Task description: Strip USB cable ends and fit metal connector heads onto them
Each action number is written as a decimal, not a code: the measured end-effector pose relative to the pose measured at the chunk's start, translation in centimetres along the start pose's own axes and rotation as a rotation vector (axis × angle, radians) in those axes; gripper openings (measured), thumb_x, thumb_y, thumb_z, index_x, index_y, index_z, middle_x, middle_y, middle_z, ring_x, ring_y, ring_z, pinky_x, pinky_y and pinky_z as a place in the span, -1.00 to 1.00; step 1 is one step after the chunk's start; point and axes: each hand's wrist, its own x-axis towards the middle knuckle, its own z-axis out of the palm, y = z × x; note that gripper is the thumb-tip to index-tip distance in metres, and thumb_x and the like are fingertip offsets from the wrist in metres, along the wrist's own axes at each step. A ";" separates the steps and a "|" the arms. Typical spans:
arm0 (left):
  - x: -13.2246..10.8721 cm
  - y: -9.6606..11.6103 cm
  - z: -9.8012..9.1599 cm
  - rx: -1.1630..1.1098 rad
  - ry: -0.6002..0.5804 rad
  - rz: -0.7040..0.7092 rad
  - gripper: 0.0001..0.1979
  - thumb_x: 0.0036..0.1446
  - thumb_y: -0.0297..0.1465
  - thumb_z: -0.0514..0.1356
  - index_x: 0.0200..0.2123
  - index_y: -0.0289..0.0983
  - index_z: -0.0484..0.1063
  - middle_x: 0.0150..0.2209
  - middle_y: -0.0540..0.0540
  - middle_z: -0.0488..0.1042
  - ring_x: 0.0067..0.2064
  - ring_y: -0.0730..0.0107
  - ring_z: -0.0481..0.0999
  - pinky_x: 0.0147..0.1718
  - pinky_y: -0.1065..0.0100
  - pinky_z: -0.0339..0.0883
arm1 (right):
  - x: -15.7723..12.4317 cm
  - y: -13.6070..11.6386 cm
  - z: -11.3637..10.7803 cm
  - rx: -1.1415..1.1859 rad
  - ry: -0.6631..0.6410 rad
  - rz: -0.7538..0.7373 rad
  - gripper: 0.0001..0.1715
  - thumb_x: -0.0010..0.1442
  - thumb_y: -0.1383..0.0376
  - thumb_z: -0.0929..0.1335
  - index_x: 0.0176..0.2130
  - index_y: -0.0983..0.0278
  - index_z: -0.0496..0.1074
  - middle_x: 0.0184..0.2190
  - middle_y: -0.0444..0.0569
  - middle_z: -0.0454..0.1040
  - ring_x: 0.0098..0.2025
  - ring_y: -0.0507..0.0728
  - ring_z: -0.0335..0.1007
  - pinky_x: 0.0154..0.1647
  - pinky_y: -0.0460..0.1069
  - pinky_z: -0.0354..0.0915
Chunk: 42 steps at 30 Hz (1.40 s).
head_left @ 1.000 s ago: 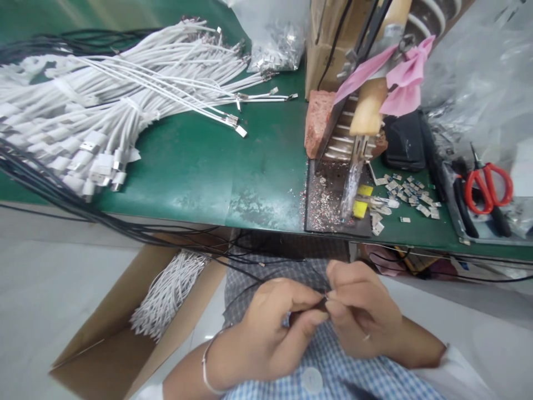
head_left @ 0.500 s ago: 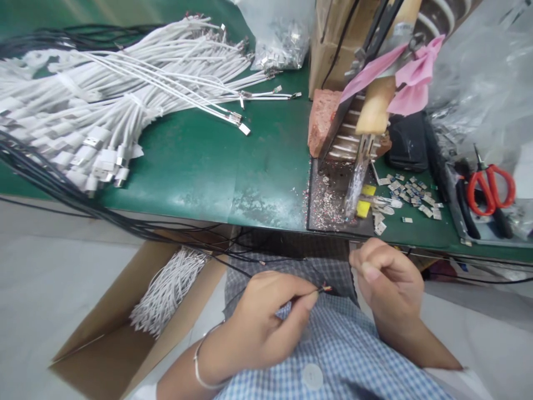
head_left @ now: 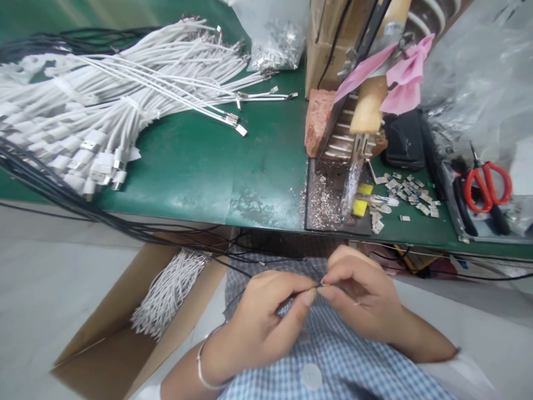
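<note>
My left hand (head_left: 266, 318) and right hand (head_left: 366, 300), nearly fingertip to fingertip, lower centre of the frame.
Wrists angled inward, I pinch the black cable (head_left: 318, 285) with my left, its tip with my right.

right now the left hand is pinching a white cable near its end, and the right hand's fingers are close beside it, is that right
Not quite: the cable is black, not white, as the head view shows. The left hand is pinching it near its end, with the right hand close beside it.

Workshop — bundled white cables (head_left: 170, 78), scattered connectors (head_left: 410, 191).
</note>
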 end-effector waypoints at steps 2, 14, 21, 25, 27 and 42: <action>-0.1 0.1 -0.1 0.010 -0.021 -0.002 -0.92 0.24 -0.56 0.19 -0.28 -0.35 0.50 -0.46 0.02 0.57 -0.50 0.55 0.46 -0.48 0.51 0.26 | -0.1 0.0 -0.1 -0.020 -0.006 -0.015 -0.93 0.32 0.32 0.36 -0.27 0.23 0.42 -0.47 -0.13 0.38 -0.45 0.02 0.33 -0.51 -0.09 0.28; 0.7 -0.9 -2.1 0.018 -0.498 0.217 -0.79 0.21 -0.60 0.03 -0.30 -0.28 0.44 -0.50 0.01 0.52 -0.50 0.40 0.46 -0.47 0.36 0.24 | -0.4 0.4 -0.1 0.330 -0.403 0.049 -0.72 0.34 0.26 0.31 -0.44 0.24 0.34 -0.52 -0.14 0.31 -0.47 0.01 0.25 -0.47 -0.08 0.21; 0.9 -0.6 -2.0 0.100 -0.293 0.047 -0.84 0.36 -0.48 0.05 -0.23 -0.25 0.43 -0.49 0.01 0.55 -0.50 0.41 0.52 -0.46 0.42 0.29 | -0.1 0.4 0.3 0.215 -0.136 0.177 -0.69 0.34 0.19 0.36 -0.42 0.25 0.38 -0.52 -0.16 0.32 -0.49 0.00 0.25 -0.51 -0.10 0.18; 0.5 -0.1 -1.0 0.067 -0.190 0.041 -0.85 0.40 -0.40 0.06 -0.24 -0.26 0.38 -0.53 0.03 0.50 -0.53 0.43 0.47 -0.49 0.44 0.28 | 0.3 -0.2 0.3 0.057 0.022 -0.050 -0.84 0.35 0.32 0.33 -0.33 0.23 0.40 -0.51 -0.15 0.37 -0.47 0.02 0.29 -0.49 -0.08 0.25; 0.3 0.0 -0.7 0.057 -0.162 0.065 -0.83 0.42 -0.38 0.04 -0.25 -0.26 0.37 -0.53 0.02 0.49 -0.54 0.44 0.45 -0.51 0.44 0.26 | 0.2 -0.4 0.5 0.002 0.039 -0.112 -0.87 0.34 0.36 0.31 -0.29 0.21 0.40 -0.51 -0.13 0.40 -0.47 0.04 0.31 -0.47 -0.05 0.29; 0.9 0.1 -1.2 0.128 -0.135 0.096 -0.88 0.26 -0.57 0.14 -0.21 -0.30 0.44 -0.53 0.03 0.48 -0.54 0.44 0.41 -0.51 0.40 0.21 | 1.0 -0.2 -1.0 0.074 -0.161 0.014 -0.89 0.27 0.40 0.34 -0.32 0.23 0.40 -0.46 -0.14 0.34 -0.43 0.02 0.29 -0.48 -0.08 0.25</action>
